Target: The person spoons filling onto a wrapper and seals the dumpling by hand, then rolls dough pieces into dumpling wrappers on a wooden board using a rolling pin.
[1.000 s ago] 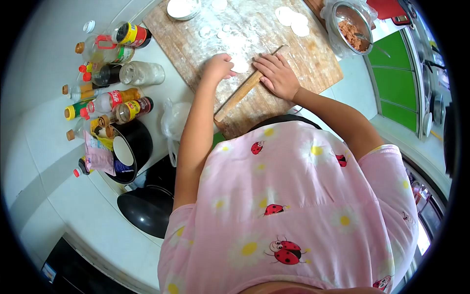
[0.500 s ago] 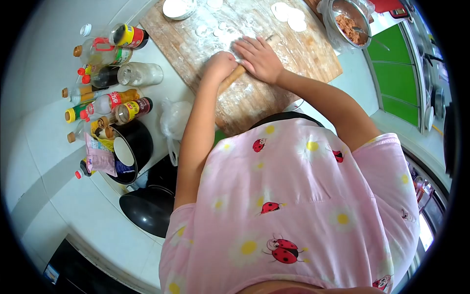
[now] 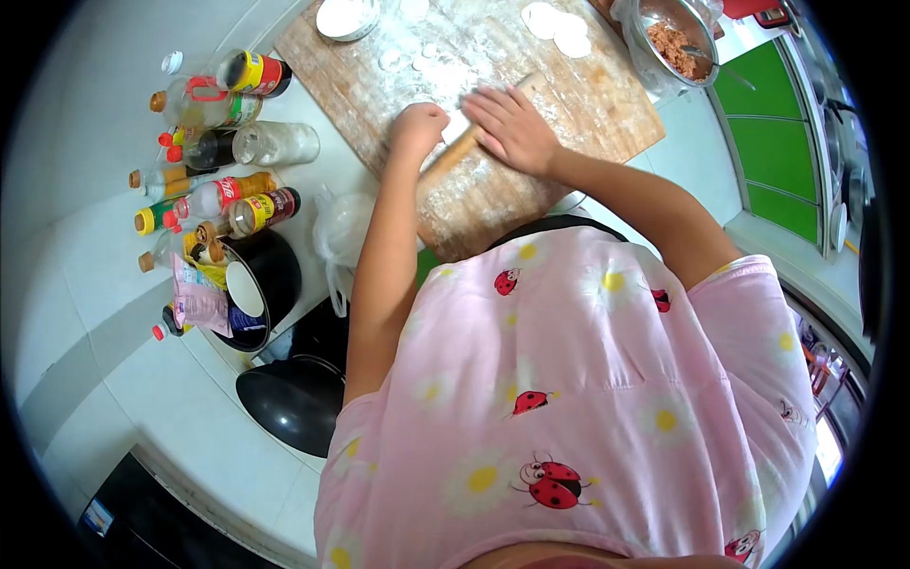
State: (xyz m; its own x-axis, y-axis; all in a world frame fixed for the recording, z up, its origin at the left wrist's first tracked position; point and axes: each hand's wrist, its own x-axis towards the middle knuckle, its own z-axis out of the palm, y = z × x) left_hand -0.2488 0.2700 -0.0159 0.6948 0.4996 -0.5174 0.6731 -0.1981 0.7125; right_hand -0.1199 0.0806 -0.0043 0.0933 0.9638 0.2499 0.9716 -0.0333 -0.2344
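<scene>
A wooden rolling pin (image 3: 448, 163) lies slantwise on the floured wooden board (image 3: 607, 119). My right hand (image 3: 513, 129) rests flat across the pin, its fingers stretched out over it. Between my hands a white piece of dough wrapper (image 3: 456, 124) shows beside the pin. My left hand (image 3: 417, 131) is closed at the wrapper's left edge, fingers curled in; their tips are partly hidden. Several small dough pieces (image 3: 423, 63) lie beyond my hands. Rolled dough wrappers (image 3: 571, 36) overlap at the board's far right.
A white bowl (image 3: 347, 17) stands at the board's far left corner. At the right is a metal bowl of filling (image 3: 672, 47) with a spoon. Several bottles (image 3: 263, 213), a glass jar (image 3: 277, 142), a plastic bag (image 3: 339, 228) and a black pot (image 3: 277, 275) line the left side.
The pin and my right hand have shifted slightly on the board. More of the white wrapper shows between my hands. My left hand stays closed; the whole view has moved a little.
</scene>
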